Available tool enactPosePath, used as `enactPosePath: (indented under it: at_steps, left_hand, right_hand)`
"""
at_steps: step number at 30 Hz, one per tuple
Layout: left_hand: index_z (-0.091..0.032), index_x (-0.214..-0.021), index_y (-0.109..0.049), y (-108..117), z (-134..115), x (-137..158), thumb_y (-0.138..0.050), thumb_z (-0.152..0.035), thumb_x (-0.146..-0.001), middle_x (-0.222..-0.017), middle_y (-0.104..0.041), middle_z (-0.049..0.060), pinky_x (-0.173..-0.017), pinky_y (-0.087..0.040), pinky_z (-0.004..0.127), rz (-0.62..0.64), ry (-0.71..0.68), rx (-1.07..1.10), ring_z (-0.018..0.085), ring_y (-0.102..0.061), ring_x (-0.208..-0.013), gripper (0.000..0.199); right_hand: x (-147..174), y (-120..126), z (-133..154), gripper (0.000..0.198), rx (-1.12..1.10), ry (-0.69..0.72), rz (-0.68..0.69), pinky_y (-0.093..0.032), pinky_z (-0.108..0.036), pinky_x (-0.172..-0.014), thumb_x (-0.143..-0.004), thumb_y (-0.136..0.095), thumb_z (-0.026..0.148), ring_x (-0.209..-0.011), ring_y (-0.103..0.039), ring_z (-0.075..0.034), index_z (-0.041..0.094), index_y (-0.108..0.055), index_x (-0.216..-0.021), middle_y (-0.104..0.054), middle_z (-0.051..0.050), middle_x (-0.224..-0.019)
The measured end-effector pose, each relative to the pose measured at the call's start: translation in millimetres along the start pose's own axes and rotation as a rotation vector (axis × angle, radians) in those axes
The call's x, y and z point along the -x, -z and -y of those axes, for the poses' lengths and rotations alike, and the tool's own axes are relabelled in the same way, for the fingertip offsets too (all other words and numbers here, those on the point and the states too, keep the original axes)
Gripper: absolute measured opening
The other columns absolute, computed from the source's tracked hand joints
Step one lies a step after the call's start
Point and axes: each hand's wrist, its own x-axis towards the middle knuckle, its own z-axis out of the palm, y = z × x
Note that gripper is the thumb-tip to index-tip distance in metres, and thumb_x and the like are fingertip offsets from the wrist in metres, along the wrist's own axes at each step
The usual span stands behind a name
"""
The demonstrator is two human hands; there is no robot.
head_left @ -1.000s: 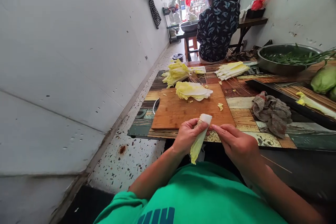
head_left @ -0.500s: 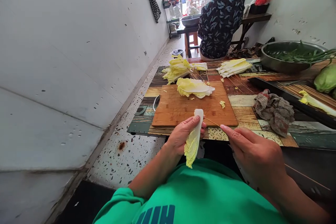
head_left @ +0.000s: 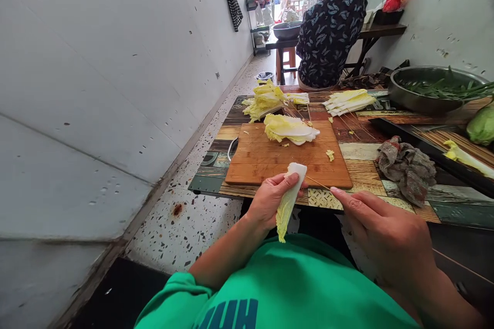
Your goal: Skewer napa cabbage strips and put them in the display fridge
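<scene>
My left hand (head_left: 272, 198) is closed around a napa cabbage leaf (head_left: 288, 203), its white stem end up and its yellow frilly end hanging down. Between the fingers of my right hand (head_left: 386, 226) is a thin wooden skewer (head_left: 318, 181). The skewer's front end meets the leaf's right edge near the stem; whether it has pierced the leaf is hidden by leaf and fingers. Its rear part comes out behind my right wrist. Beyond my hands, more cabbage leaves (head_left: 293, 129) lie on a wooden cutting board (head_left: 266, 162).
Skewered leaves lie in a left pile (head_left: 266, 100) and a right pile (head_left: 349, 101). To the right are a crumpled rag (head_left: 407, 167), a black tray (head_left: 436, 149) of skewers, a metal bowl (head_left: 424, 100) of greens and a green vegetable (head_left: 482, 123). A person (head_left: 328, 36) sits beyond the table, back turned.
The leaf has turned slightly in my left hand, and both hands sit a little further right in the view. The whole scene has shifted slightly right.
</scene>
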Motion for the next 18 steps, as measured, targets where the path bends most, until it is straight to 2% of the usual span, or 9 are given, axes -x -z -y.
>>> enactPosePath:
  at_steps: [5,12,18]
  left_hand:
    - [-0.012,-0.073,-0.077,-4.9,0.1,5.2,-0.092,-0.048,-0.055,-0.064,-0.068,0.003,-0.057,-0.042,0.02,-0.04,-0.128,-0.103,0.008,-0.055,-0.057,0.042]
    - [-0.014,-0.069,-0.078,-6.4,0.4,8.3,-0.092,-0.049,-0.053,-0.064,-0.07,0.004,-0.056,-0.042,0.02,-0.037,-0.107,-0.121,0.008,-0.055,-0.056,0.042]
    - [-0.015,-0.068,-0.079,-9.1,2.5,10.2,-0.092,-0.051,-0.052,-0.06,-0.068,0.002,-0.055,-0.042,0.021,-0.034,-0.131,-0.163,0.008,-0.054,-0.054,0.041]
  right_hand:
    - [-2.0,4.0,-0.5,0.033,0.022,0.022,0.005,-0.036,-0.026,-0.053,-0.097,-0.049,0.018,-0.065,-0.065,-0.013,0.024,-0.07,-0.122,-0.076,0.0,-0.088]
    - [-5.7,6.3,-3.9,0.028,-0.133,0.007,0.012,-0.043,-0.023,-0.059,-0.099,-0.051,0.02,-0.07,-0.068,-0.012,0.024,-0.072,-0.117,-0.076,0.0,-0.09]
    - [-4.0,7.2,-5.1,0.028,-0.178,-0.016,0.028,-0.049,-0.021,-0.065,-0.099,-0.051,0.02,-0.072,-0.07,-0.012,0.024,-0.072,-0.116,-0.076,-0.001,-0.089]
